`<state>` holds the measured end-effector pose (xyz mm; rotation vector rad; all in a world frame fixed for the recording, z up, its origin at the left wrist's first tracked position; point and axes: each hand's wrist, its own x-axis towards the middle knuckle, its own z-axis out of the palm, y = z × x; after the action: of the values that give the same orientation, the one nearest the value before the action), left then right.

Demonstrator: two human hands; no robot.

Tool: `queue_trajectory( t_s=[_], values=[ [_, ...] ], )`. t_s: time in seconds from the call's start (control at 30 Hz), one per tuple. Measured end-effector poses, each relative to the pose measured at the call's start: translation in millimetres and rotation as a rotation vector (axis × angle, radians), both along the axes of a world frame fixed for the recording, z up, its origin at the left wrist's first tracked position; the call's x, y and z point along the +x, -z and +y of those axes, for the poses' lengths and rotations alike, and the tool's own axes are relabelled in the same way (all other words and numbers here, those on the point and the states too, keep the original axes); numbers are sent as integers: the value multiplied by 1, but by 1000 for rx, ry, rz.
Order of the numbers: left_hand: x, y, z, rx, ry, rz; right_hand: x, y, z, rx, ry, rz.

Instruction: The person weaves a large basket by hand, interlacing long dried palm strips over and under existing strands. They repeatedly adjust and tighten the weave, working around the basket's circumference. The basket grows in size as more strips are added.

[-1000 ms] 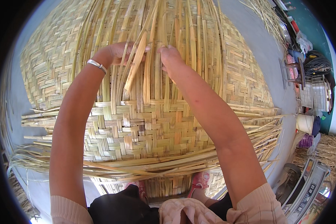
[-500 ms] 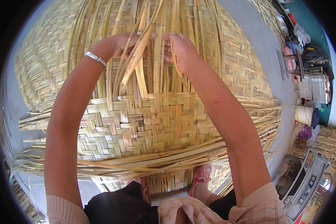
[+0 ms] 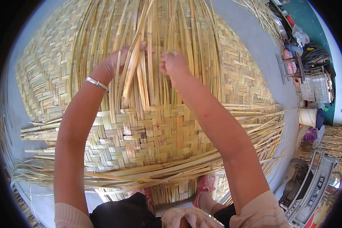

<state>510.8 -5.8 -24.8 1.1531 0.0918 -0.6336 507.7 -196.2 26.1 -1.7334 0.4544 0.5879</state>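
A woven mat of flat, split reed strips spreads in front of me, with loose lengthwise strips running away from its woven part. My left hand is closed among these strips at the middle. Several pass through or in front of its fingers, including a broad folded strip that hides part of them. A short gap to its right, my right hand is closed above the strips, fingers curled in. Whatever lies inside its grip is hidden.
Bundles of loose crosswise strips stick out on both sides, close to my feet in red shoes. A small stool, a coiled black cable and a grey vehicle front stand along the right. Straw lies there too.
Both hands have moved slightly nearer to me. My right hand's fingers have curled in, and the strip hanging by its palm no longer shows there. The view has shifted a little.
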Motion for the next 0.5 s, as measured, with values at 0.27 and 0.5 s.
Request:
queue_trajectory(
  t_s=[0.27,0.5],
  values=[
    [-8,6,5,-35,27,-173,-9,18,1,-47,-358,-71],
    [-9,2,-8,-134,-541,-129,-20,8,-28,-21,-632,133]
  ],
)
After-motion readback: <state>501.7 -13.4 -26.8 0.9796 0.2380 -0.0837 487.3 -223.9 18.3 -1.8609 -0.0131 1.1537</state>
